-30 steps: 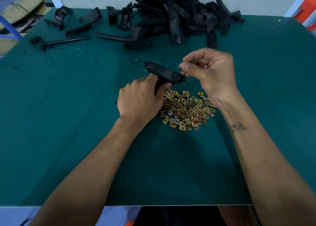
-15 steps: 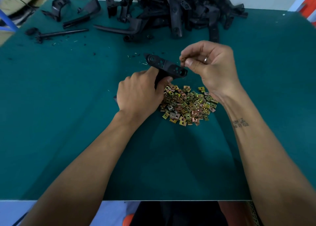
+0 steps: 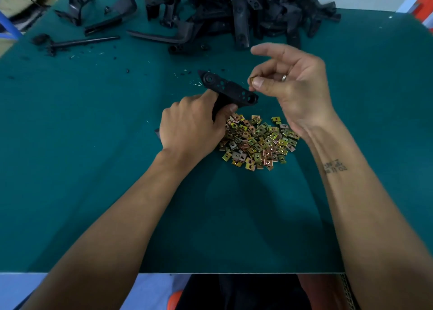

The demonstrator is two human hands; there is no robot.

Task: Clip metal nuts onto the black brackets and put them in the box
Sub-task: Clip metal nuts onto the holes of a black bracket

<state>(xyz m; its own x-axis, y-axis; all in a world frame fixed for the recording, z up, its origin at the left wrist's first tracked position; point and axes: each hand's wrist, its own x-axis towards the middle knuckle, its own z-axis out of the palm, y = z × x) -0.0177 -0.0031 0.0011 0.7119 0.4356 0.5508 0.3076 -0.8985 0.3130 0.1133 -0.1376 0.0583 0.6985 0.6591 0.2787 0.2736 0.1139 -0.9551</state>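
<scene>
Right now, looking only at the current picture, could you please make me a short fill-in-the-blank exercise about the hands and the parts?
1. The left hand grips a black ____.
2. The right hand pinches one metal ____ between thumb and finger.
3. The pile of loose nuts lies on the ____ mat.
4. The heap of brackets lies at the ____ edge of the table.

Missing words: bracket; nut; green; far

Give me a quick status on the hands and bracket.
Left hand grips black bracket. Right hand pinches a metal nut beside it, not yet clipped. Nothing in the way.
</scene>
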